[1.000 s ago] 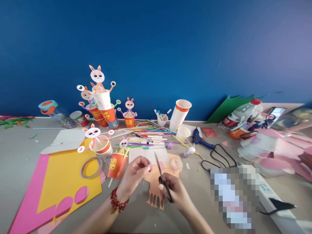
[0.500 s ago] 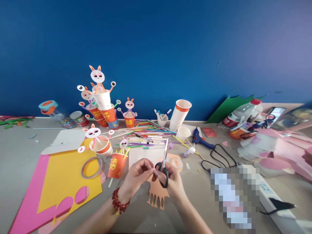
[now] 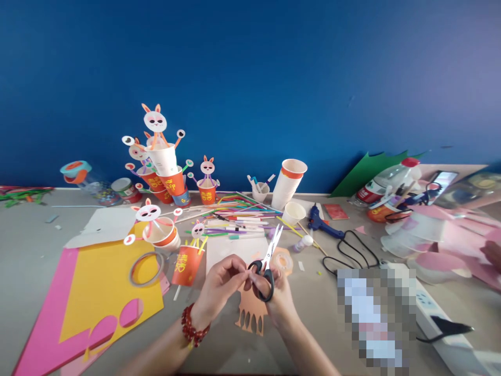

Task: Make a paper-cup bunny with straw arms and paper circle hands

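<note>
My right hand is closed on a pair of scissors with black handles; the blades point up and away, slightly apart. My left hand has its thumb and fingertips pinched together, close against my right thumb tip. Whatever lies in that pinch is too small to make out. Below both hands is a piece of orange paper with narrow ovals cut from its near edge. Just left stands a red paper cup holding yellow sticks and a small rabbit face.
Yellow sheet, pink sheet and tape roll lie left. Rabbit-decorated cups stand behind them. Pens and coloured sticks spread across the middle. A blue glue gun, its cord and a power strip sit right; another hand shows there.
The scissors have tipped to the right, and their blades look a little further apart. Both hands stay almost in place. At the right edge, the other person's hand has shifted slightly.
</note>
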{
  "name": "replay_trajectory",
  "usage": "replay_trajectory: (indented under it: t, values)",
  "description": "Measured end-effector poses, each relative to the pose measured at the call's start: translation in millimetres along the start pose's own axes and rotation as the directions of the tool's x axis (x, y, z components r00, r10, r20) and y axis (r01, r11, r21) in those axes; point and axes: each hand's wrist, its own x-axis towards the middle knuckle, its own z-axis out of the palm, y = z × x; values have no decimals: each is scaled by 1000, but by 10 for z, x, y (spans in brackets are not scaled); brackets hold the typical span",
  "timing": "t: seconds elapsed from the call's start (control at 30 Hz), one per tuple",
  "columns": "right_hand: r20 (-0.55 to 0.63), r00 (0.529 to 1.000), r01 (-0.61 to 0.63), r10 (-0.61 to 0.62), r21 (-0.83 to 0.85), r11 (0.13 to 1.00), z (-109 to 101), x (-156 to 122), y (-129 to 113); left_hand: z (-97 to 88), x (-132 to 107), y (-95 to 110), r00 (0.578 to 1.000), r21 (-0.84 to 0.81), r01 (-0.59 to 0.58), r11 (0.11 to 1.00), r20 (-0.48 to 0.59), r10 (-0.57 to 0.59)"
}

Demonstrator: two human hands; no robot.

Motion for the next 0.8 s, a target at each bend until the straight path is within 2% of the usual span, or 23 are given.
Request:
replay_trajectory:
  t: [0.53,0.8]
  values:
    - [19,1000,-3,2,43,999,4,-5,25,21,-4,25,1000,-10,3,1000,3,-3]
    - [62,998,5,-3,-36,999,-35,39,1,-16,7,16,999,30,34,999,-7,-34]
